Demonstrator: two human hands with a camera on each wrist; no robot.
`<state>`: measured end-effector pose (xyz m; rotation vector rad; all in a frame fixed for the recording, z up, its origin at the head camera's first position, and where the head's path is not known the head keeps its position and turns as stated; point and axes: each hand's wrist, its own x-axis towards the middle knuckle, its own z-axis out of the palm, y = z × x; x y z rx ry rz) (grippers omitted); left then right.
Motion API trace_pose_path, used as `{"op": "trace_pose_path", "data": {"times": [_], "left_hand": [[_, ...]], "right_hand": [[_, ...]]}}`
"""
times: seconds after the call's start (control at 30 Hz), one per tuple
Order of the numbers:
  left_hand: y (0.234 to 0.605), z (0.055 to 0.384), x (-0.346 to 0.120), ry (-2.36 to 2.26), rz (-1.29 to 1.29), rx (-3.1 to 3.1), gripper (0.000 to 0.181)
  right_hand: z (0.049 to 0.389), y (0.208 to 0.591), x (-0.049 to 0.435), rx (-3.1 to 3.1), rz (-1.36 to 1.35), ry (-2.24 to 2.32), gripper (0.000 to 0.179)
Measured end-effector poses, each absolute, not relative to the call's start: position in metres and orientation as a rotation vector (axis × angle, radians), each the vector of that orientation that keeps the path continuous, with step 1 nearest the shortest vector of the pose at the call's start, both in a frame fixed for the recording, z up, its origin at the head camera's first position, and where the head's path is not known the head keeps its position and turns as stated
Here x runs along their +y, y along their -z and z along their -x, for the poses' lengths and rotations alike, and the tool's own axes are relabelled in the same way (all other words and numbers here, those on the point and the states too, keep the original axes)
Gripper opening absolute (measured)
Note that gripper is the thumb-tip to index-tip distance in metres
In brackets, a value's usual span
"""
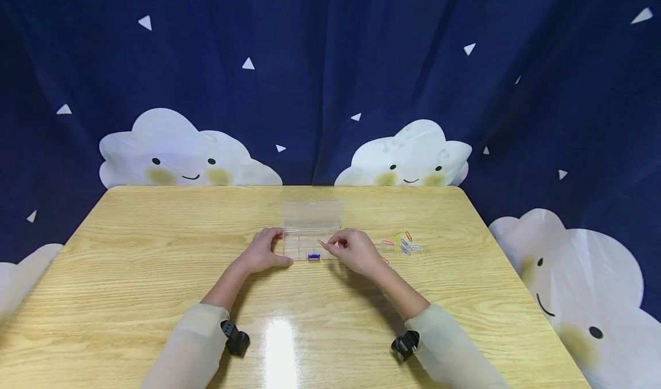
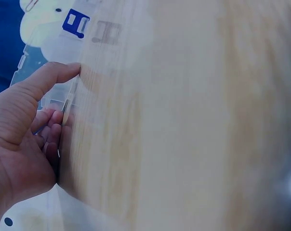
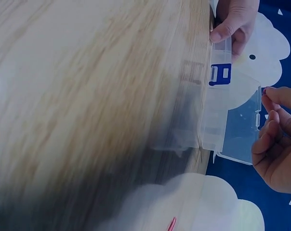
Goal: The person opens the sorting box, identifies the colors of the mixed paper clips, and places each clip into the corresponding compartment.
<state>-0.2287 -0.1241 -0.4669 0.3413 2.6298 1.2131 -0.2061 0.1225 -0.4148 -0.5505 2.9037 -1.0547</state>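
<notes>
A clear plastic compartment box (image 1: 291, 246) sits on the table with its lid (image 1: 312, 214) raised at the back and a blue latch (image 1: 314, 257) on its front. My left hand (image 1: 260, 252) grips the box's left end, thumb at the front corner and fingers at the rear. Above the right-hand compartments, my right hand (image 1: 356, 252) pinches a red paper clip (image 1: 321, 242) between thumb and forefinger. In the right wrist view the fingertips hide most of that clip. Whether the compartments hold anything is too small to tell.
Several loose paper clips (image 1: 405, 248), red, blue, yellow and white, lie on the wooden table (image 1: 155, 274) to the right of the box. One pinkish clip (image 1: 385, 259) lies close to my right wrist. A dark blue curtain (image 1: 310, 62) with clouds hangs behind.
</notes>
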Motion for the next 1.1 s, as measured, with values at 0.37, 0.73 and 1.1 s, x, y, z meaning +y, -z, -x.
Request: {"op": "trace_pose_path", "data": {"times": [0.37, 0.73, 1.1], "left_hand": [[0.467, 0.228, -0.125, -1.204, -0.359, 2.654, 0.077], [0.468, 0.229, -0.124, -1.204, -0.351, 2.646, 0.078], [0.468, 0.229, -0.124, -1.209, -0.362, 2.657, 0.074]], "right_hand": [[0.211, 0.419, 0.11, 2.89, 0.569, 1.044, 0.02], [0.217, 0.418, 0.1, 2.883, 0.592, 0.966, 0.019], [0.22, 0.423, 0.085, 2.886, 0.654, 0.904, 0.02]]}}
